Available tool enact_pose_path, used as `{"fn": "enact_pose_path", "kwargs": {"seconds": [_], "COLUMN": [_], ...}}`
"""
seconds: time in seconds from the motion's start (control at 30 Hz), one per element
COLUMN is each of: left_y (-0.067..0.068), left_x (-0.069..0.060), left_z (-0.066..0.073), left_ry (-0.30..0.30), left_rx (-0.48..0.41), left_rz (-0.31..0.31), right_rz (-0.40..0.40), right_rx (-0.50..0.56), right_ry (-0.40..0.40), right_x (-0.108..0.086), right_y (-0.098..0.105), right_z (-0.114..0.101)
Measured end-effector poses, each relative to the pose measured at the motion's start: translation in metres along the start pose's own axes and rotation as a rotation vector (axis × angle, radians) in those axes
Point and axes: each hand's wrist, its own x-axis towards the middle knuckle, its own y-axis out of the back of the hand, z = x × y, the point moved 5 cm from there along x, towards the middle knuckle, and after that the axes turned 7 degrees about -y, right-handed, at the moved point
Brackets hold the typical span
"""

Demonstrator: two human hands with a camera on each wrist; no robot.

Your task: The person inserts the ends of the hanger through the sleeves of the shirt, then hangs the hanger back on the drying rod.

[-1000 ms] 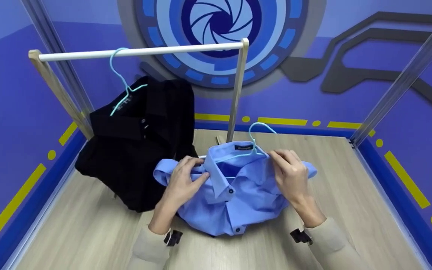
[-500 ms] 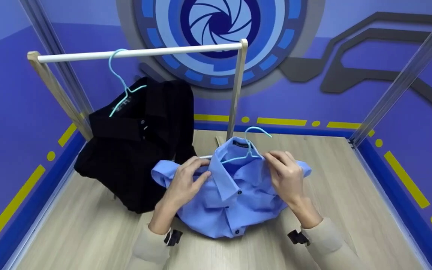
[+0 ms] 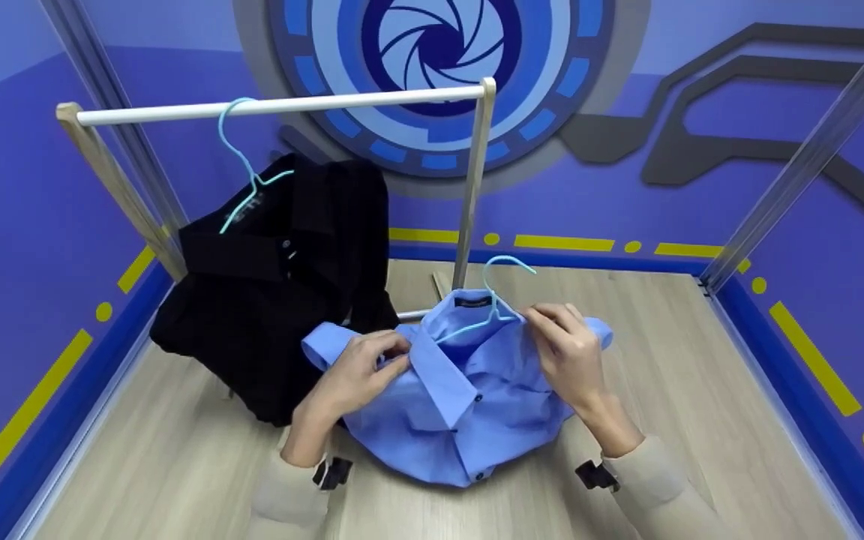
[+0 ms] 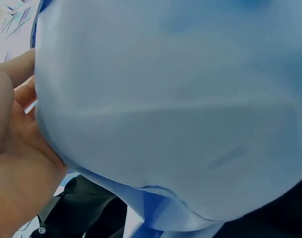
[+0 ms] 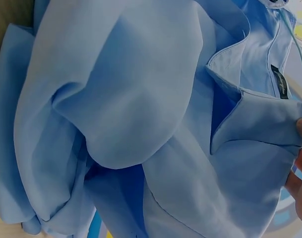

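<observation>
A light blue shirt [image 3: 507,420] with dark buttons sits bunched on the table in front of me. Inside its collar is a light turquoise hanger [image 3: 489,276], whose hook sticks up above the neck. My left hand [image 3: 361,371] pinches the shirt's left shoulder beside the collar. On the other side, my right hand [image 3: 568,352] pinches the collar edge near the hanger's arm. In the right wrist view the collar [image 5: 262,119] is stretched toward my fingertips. The left wrist view is mostly filled by blue cloth [image 4: 165,114], which hides part of the fingers.
A black shirt [image 3: 252,322] hangs on another turquoise hanger [image 3: 235,142] from the white bar [image 3: 289,106] of a wooden-legged rack at the left. Light wood-grain table [image 3: 702,420] extends to the right. Blue patterned walls [image 3: 777,202] enclose the workspace.
My left hand has shifted slightly left and down along the shirt's shoulder. My right hand, with the collar, and the hanger hook have moved a little left. The black shirt stays put.
</observation>
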Motion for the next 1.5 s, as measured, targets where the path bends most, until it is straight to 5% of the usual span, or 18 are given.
{"fn": "enact_pose_path", "kwargs": {"seconds": [0.27, 0.87, 1.17, 1.5], "left_y": [0.005, 0.028, 0.038, 0.046], "left_x": [-0.005, -0.021, -0.030, -0.039], "left_z": [0.002, 0.003, -0.002, -0.002], "left_ry": [-0.059, -0.010, 0.017, 0.039], "left_rx": [-0.007, 0.026, 0.028, 0.018], "left_rz": [0.076, 0.212, 0.259, 0.310], "right_rz": [-0.033, -0.132, -0.223, -0.335], "right_rx": [0.015, -0.075, -0.104, 0.010], "right_ry": [-0.041, -0.237, -0.384, -0.612], "right_x": [0.000, -0.003, -0.016, -0.034], "right_y": [-0.001, 0.015, 0.017, 0.009], "right_z": [0.005, 0.042, 0.069, 0.094]}}
